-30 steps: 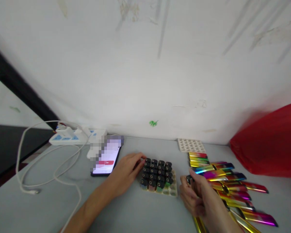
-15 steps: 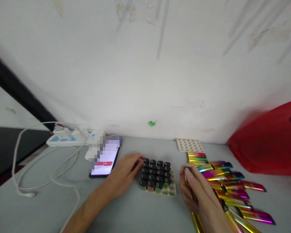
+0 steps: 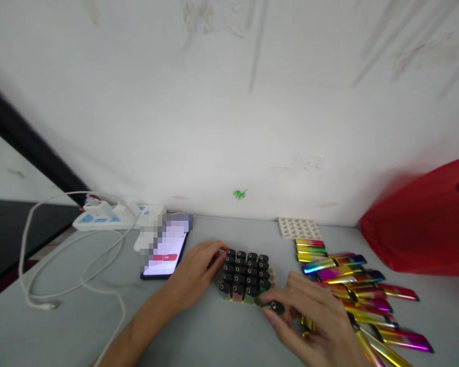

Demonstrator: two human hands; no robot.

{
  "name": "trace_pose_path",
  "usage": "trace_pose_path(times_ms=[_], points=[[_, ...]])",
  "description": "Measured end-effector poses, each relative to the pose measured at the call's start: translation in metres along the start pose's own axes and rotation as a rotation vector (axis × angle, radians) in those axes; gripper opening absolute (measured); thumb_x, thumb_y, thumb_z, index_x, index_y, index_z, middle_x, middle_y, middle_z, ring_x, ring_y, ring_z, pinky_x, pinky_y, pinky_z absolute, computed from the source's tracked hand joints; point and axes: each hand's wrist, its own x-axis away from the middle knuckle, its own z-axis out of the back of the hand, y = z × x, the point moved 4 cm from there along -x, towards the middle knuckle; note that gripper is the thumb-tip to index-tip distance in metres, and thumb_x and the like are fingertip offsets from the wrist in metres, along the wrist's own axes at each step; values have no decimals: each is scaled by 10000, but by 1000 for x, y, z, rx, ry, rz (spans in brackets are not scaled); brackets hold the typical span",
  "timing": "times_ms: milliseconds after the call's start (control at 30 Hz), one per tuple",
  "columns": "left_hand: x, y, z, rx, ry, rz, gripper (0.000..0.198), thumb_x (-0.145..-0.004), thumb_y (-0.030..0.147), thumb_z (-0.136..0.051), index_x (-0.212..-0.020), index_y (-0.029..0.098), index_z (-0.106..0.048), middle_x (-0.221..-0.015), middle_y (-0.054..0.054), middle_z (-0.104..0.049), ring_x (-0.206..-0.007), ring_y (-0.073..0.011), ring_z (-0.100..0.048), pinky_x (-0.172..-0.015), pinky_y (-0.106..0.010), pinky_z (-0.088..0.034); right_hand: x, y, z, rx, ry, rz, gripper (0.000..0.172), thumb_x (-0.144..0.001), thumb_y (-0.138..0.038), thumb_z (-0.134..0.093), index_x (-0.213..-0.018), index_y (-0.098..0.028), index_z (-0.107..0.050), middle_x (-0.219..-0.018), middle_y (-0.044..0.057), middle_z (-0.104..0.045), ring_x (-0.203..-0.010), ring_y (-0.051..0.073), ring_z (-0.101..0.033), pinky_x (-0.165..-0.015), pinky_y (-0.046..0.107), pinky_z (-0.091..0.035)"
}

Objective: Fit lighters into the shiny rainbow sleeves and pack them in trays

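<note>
A pale tray (image 3: 272, 279) with round holes carries rows of small black-topped pieces (image 3: 240, 269), standing upright and close together. My left hand (image 3: 199, 270) lies at the tray's left side, thumb and forefinger closed against the back left corner pieces. Between the thumb and fingers of my right hand (image 3: 306, 316) is a small piece with a black end (image 3: 277, 307), tilted beside the tray's front right corner. Bits of shiny gold casing (image 3: 308, 324) show under the right palm; whether they are held is unclear. That hand hides the corner of the tray.
Shiny multicoloured casings (image 3: 367, 298) lie piled on the right of the grey table. Behind them sits another pale holed tray (image 3: 299, 228). A red bag (image 3: 424, 224) is at far right. On the left are a phone (image 3: 166, 252), a power strip (image 3: 110, 216) and a loose white cable (image 3: 86, 270).
My right hand has moved left to the tray's front right corner and turned from a fist into a pinch, with the black-ended piece showing. The left hand stays put.
</note>
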Motion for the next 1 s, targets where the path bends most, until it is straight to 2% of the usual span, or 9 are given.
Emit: trace_pose_path(times_ms=[100,267,433,600,1000], points=[[0,-1,0,0,6,1,307,-1127,392,-430,-1108,229,-690,-1066,-63,-745,-1044,-276,-676,-931,-383,-477,-5,-5,-2,31,-8,86,215,-942,-75,-701,-1109,-205,-740,-768,-2,-710,-688,161,-669,-691,268,-567],[0,0,-1,0,1,3,310,-1125,392,-426,-1091,234,-690,-1053,-60,-743,-1031,-272,-675,-920,-375,-478,-3,-3,-5,85,-52,111,200,-947,-93,-711,-1113,-201,-742,-824,25,-735,-722,178,-683,-673,279,-568],[-1,2,0,3,-4,3,313,-1124,389,-419,-1086,229,-685,-1060,-72,-737,-1045,-276,-672,-935,-384,-477,5,2,-5,82,-53,58,243,-965,-107,-722,-1180,-213,-685,-773,-7,-701,-752,187,-697,-695,295,-565],[-1,2,0,1,-3,2,311,-1126,379,-418,-1089,225,-685,-1052,-69,-734,-1036,-274,-674,-928,-387,-478,9,4,-4,128,-13,17,247,-1002,-137,-696,-1228,-226,-650,-850,4,-717,-810,193,-713,-826,336,-594],[-1,1,0,-3,6,-11,303,-1129,378,-428,-1094,233,-691,-1058,-67,-746,-1034,-270,-674,-928,-386,-492,2,3,-2,62,-20,-46,220,-998,-58,-626,-1135,-223,-675,-952,41,-701,-893,203,-681,-789,319,-568]])
